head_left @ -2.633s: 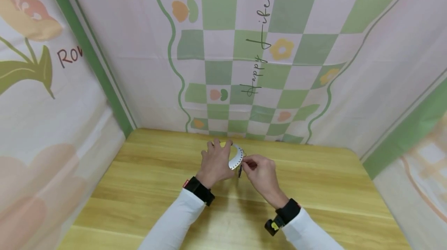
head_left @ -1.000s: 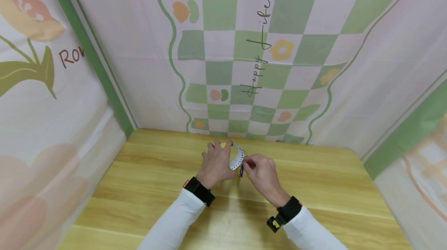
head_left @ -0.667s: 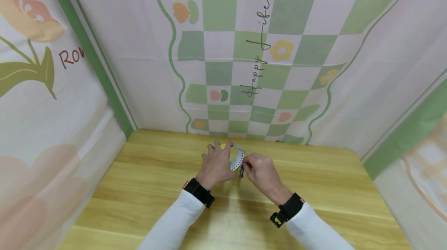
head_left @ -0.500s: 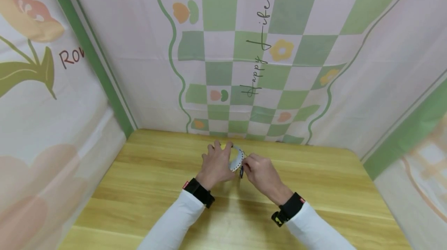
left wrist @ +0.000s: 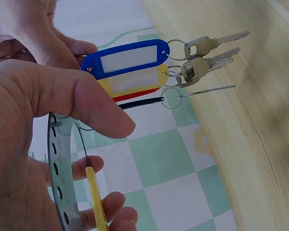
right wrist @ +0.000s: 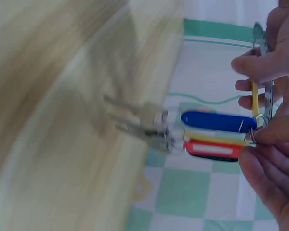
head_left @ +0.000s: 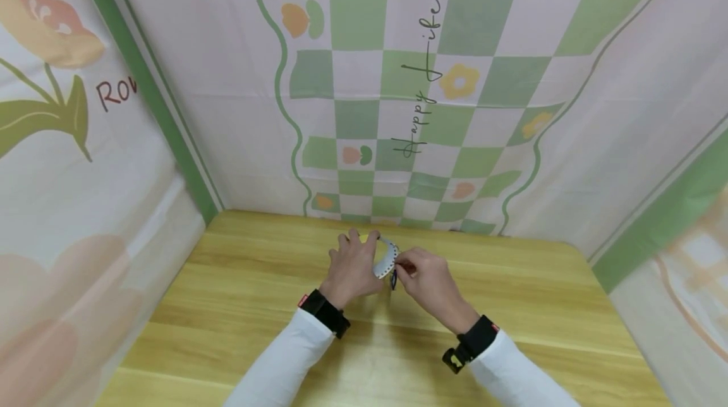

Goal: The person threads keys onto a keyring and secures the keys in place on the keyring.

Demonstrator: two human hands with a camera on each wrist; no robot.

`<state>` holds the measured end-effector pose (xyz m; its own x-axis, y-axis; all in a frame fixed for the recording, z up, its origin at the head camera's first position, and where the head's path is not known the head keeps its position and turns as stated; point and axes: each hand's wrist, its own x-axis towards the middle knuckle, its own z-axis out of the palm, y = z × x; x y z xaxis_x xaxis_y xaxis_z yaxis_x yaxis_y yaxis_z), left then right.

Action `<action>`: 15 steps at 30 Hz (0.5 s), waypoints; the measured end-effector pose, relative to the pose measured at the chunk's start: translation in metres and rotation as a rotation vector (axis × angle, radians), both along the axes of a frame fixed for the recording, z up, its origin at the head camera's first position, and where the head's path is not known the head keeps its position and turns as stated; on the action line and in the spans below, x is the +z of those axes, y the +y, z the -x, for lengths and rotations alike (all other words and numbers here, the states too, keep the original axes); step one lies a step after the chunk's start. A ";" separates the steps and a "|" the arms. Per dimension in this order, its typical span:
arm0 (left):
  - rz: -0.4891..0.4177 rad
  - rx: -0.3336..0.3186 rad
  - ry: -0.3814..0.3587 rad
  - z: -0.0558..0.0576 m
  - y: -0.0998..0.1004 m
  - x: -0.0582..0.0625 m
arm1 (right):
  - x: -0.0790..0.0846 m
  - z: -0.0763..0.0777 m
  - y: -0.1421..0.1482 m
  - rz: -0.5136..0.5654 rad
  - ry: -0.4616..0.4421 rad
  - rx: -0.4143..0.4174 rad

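My left hand [head_left: 351,268] grips a pale curved strip [left wrist: 62,178] with a row of holes along it. A yellow piece [left wrist: 95,197], seen edge-on, lies against its fingers, with a thin wire loop at its top. My right hand [head_left: 425,277] pinches small metal rings [right wrist: 253,134] right beside the strip's edge. From there hang a blue key tag [left wrist: 127,60], a yellow tag [left wrist: 135,80], a red tag [right wrist: 216,148] and a black one [left wrist: 143,102]. Metal keys [left wrist: 200,67] dangle from the tags' far ends. Fingers partly hide where rings and strip meet.
Below both hands lies a wood-grain table [head_left: 370,356]. A checked green-and-white curtain [head_left: 421,110] hangs behind its far edge. More printed curtains stand at the left and right. Each wrist wears a black strap with a camera.
The right wrist has shifted a little to the right and its fingers have moved slightly at the strip's edge. The hanging tags have swung slightly. The left hand stays almost still.
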<state>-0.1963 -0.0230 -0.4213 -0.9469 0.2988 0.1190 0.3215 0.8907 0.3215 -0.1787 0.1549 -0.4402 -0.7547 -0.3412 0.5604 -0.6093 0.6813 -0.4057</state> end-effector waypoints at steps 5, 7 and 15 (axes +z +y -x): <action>0.006 0.000 0.006 0.001 0.001 0.000 | 0.000 -0.001 -0.001 0.186 -0.156 -0.086; 0.012 -0.002 0.012 0.001 0.001 0.001 | 0.000 -0.001 -0.002 0.212 -0.184 -0.112; 0.007 -0.014 0.022 0.000 0.002 -0.001 | 0.001 -0.002 -0.001 0.258 -0.283 -0.150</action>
